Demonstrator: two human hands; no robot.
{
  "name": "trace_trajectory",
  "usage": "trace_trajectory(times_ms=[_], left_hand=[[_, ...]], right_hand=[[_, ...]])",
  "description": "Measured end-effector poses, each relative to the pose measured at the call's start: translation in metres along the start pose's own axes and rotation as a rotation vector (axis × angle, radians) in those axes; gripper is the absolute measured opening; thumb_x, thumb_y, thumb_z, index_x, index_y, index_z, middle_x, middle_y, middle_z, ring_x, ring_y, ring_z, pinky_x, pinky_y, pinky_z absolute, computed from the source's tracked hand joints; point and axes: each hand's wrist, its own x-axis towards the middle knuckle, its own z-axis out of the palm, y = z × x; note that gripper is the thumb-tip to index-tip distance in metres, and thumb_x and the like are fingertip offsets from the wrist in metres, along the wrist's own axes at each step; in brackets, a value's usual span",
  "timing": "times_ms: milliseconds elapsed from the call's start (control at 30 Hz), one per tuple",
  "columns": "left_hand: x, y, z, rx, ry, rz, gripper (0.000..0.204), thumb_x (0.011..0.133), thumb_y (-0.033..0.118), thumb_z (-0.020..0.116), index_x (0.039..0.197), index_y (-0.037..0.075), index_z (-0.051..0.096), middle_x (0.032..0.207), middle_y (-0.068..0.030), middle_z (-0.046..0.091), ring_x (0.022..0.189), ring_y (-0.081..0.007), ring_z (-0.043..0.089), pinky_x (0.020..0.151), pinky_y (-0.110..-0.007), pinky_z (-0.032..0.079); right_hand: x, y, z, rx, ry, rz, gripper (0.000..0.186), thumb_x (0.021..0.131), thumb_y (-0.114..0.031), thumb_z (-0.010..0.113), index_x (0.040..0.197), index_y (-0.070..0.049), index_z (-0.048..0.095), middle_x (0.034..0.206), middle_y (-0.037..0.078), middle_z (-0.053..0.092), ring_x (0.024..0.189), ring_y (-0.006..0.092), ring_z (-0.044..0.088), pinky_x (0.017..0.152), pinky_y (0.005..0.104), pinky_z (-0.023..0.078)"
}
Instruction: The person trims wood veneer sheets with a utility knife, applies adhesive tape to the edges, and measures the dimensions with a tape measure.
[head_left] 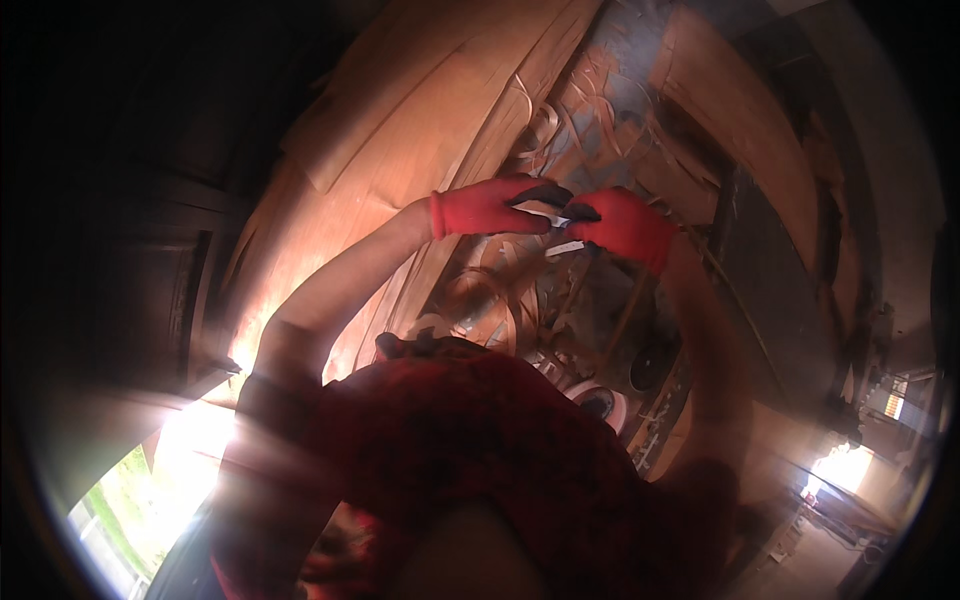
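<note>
My left hand [490,208] and my right hand [622,228], both in red gloves with dark palms, meet above a cluttered floor. Their fingers are bent around a small white object [558,222], largely hidden between them. A narrow pale strip [565,248] sticks out just below the fingers; I cannot make out whether it is part of the same object. Curled thin wood strips [540,120] lie beyond my hands.
Large wood sheets [360,110] extend along the left, with a dark panelled surface [110,260] beyond. A dark board [760,290] stands at right. Below lies a pink round item [610,395], partly behind my body. Bright openings show at lower left and right.
</note>
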Motion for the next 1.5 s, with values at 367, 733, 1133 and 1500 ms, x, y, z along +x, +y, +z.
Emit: trace_trajectory(times_ms=[367,733,1133,1500], left_hand=[[-0.041,-0.062,-0.017,-0.177,0.085,-0.409,0.012,0.089,0.004,0.065,0.097,0.006,0.073,0.078,0.0017,0.068,0.069,-0.0057,0.055,0.059,-0.024,0.042],[-0.296,-0.096,-0.177,0.676,0.800,-1.422,0.101,0.084,0.057,0.071,0.156,0.005,0.025,0.139,-0.0204,0.057,0.126,-0.0295,0.056,0.107,-0.042,0.043],[-0.408,-0.114,-0.216,0.124,1.362,-0.645,0.056,0.086,0.018,0.070,0.139,0.005,0.058,0.116,-0.0090,0.070,0.107,-0.0177,0.063,0.099,-0.034,0.047],[-0.261,-0.186,-0.193,0.255,0.886,-1.365,0.107,0.082,0.077,0.060,0.160,0.018,0.019,0.151,-0.0200,0.040,0.125,-0.0347,0.048,0.105,-0.048,0.039]], right_hand=[[0.009,0.043,0.033,0.327,0.114,-0.035,0.019,0.092,-0.013,0.063,0.106,-0.001,0.069,0.081,0.004,0.067,0.076,0.0107,0.060,0.070,0.0282,0.048],[-0.016,0.103,0.058,0.629,0.820,-0.043,0.030,0.098,-0.012,0.056,0.124,0.000,0.065,0.107,0.004,0.066,0.083,0.0103,0.062,0.074,0.0248,0.051],[-0.005,0.103,0.110,1.035,0.563,0.157,0.040,0.099,-0.019,0.058,0.136,-0.004,0.059,0.070,-0.006,0.049,0.058,0.0041,0.045,0.056,0.0242,0.045],[-0.017,0.118,0.157,1.093,0.454,0.219,0.041,0.105,-0.027,0.049,0.140,-0.008,0.057,0.065,-0.006,0.043,0.053,0.0036,0.039,0.054,0.0263,0.047]])
